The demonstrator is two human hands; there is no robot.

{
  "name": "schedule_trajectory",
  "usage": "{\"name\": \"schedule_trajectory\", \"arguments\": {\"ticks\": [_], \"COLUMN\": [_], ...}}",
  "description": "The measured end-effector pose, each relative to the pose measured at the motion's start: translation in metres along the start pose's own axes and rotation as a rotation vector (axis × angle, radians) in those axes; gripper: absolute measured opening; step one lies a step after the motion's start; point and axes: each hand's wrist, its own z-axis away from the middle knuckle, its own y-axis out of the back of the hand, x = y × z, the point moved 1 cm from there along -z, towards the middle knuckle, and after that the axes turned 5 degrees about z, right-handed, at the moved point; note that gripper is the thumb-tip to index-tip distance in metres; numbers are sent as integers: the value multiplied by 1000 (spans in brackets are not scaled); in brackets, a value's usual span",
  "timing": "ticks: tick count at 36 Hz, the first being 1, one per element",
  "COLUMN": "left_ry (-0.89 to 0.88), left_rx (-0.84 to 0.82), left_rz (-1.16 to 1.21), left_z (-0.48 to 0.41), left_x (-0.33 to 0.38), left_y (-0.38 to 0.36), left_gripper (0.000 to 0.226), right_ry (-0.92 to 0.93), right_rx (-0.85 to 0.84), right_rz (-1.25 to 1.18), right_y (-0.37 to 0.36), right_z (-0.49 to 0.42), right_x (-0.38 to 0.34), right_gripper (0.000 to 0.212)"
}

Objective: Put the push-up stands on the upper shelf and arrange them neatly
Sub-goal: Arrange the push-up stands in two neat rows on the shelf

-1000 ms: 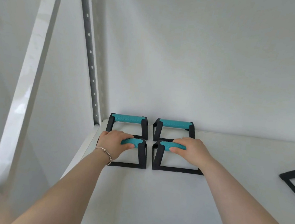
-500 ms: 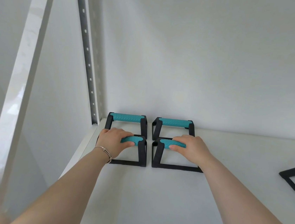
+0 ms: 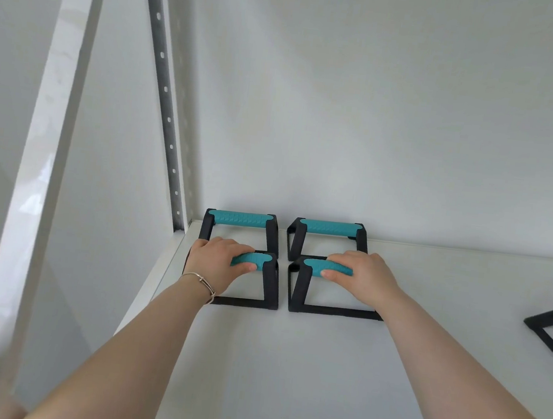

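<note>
Fingers (image 3: pixel 229 246) of both hands wrap the front stands' (image 3: pixel 268 284) teal grips.

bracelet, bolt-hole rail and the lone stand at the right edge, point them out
bracelet (image 3: pixel 199 279), head view, band across the wrist
rail (image 3: pixel 165 88), head view, mid length
lone stand (image 3: pixel 551 321), head view, black base frame

White shelf (image 3: pixel 319 369), five push-up stands (image 3: pixel 238 225)

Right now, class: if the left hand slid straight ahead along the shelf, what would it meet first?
Probably the back-left push-up stand, directly behind the front-left stand the left hand holds; the gap between them looks small.
</note>
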Motion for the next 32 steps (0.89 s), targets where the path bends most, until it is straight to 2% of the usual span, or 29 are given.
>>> {"name": "schedule_trajectory", "arguments": {"ticks": [11,15,32], "left_ry": [-6,-12,3], "left_rx": [-10,-19,-43], "left_rz": [-3,-3,-9], "left_z": [1,0,0], "left_x": [0,-1,1], "left_y": [1,2,3], "left_gripper": [42,42,42], "right_ry": [6,0,-5], "right_rx": [32,38,45], "right_rz": [23,19,55], "right_y": [-3,-1,0], "right_z": [1,1,3], "right_x": [0,-2,-5], "right_gripper": [43,37,39]}}
